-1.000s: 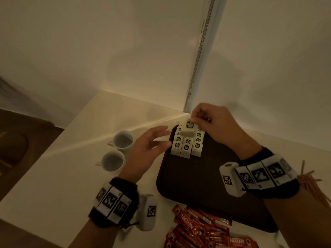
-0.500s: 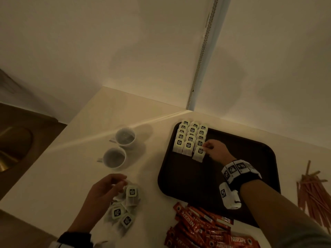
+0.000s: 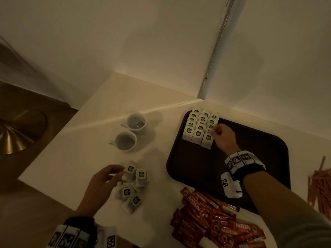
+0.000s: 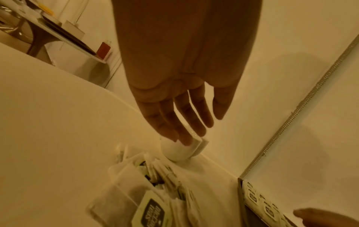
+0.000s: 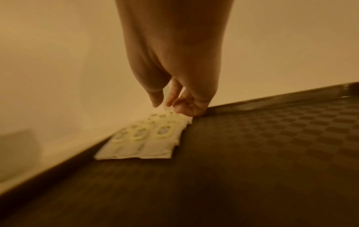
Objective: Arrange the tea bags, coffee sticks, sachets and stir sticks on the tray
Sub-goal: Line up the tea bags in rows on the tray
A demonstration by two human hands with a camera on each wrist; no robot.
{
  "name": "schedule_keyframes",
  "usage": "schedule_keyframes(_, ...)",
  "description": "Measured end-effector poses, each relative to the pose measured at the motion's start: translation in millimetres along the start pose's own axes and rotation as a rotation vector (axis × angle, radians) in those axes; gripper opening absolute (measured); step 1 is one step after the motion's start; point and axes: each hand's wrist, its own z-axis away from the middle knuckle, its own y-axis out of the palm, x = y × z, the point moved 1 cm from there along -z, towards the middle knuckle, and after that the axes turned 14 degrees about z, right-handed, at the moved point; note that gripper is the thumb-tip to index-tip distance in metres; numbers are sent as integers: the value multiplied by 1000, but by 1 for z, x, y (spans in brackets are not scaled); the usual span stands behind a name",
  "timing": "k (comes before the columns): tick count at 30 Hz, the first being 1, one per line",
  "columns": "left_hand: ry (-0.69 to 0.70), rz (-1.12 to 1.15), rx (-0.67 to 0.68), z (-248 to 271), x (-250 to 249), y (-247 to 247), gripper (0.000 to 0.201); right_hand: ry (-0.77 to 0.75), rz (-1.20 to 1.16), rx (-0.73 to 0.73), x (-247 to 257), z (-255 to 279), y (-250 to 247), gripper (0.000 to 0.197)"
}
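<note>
Head view: a dark tray (image 3: 232, 176) lies on a pale counter (image 3: 80, 158) in a corner. At its far left corner, tea bags (image 3: 200, 128) sit in three overlapping rows. The right hand (image 3: 223, 136) rests at the right edge of those rows, fingers curled, fingertips touching the right-hand row; whether it pinches a bag I cannot tell. In the right wrist view the fingertips (image 5: 182, 106) hang just above the far end of the rows (image 5: 147, 138).

A loose pile of tea bags (image 3: 133, 185) lies on the counter left of the tray. The left hand (image 3: 102, 185) is beside it, fingers relaxed and spread, holding nothing; in the left wrist view it (image 4: 180, 95) is above the pile (image 4: 147, 199).

Two white cups (image 3: 130, 131) stand beyond the pile. Red coffee sticks (image 3: 211, 224) are heaped at the tray's near edge, and stir sticks (image 3: 320, 187) lie to the right of the tray.
</note>
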Motion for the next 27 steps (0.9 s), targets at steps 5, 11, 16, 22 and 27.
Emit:
schedule_keyframes(5, 105, -331, -83, -12, 11, 9, 14, -248, -72, 164, 19, 60, -2, 7)
schedule_keyframes(11, 15, -1008, 61, -27, 14, 54, 48, -442, 56, 426, 25, 127, 11, 12)
schedule_keyframes(16, -5, -1164, 112, -33, 18, 73, 54, -477, 21, 444, 29, 160, 19, 10)
schedule_keyframes(22, 57, -1202, 204, -31, 22, 76, 44, -443, -36, 406, 25, 178, 25, 8)
schedule_keyframes(27, 68, -1135, 248, -25, 25, 77, 67, -424, -44, 396, 24, 182, 25, 8)
